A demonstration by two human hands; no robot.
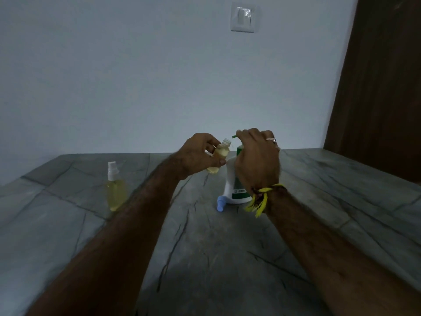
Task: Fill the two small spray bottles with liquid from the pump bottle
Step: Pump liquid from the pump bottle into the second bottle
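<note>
**A:** What lies nearest you?

**B:** Your two bare forearms, reaching in from 7 and 5 o'clock over a grey veined stone table [227,258]. A yellow thread [262,197] is tied round your right wrist.

**A:** And the hands?

**B:** They meet at centre. Your left hand [196,156] grasps an open small spray bottle [219,158], uncapped and tilted, its neck leaning toward 1 o'clock. It holds pale yellow liquid. Your right hand [257,156] is curled over the top of the white pump bottle [234,185], which stands on the table; a green spout tip [234,136] pokes out past your fingers just beside the small bottle's mouth. A ring shows on one finger.

**A:** Which step is this?

**B:** By my reading, filling the second bottle. The other spray bottle [115,188] stands capped at 9 o'clock, full of yellow liquid. A blue spray cap [220,202] lies at the pump bottle's foot.

**A:** What next?

**B:** Probably keep the mouth under the spout while pressing, then screw the blue cap on. The opening is narrow, so spills seem likely.

**A:** The room?

**B:** Dim. A plain pale wall, a light switch [242,17] at 12 o'clock, a dark wooden panel [382,87] at 2 o'clock.
</note>
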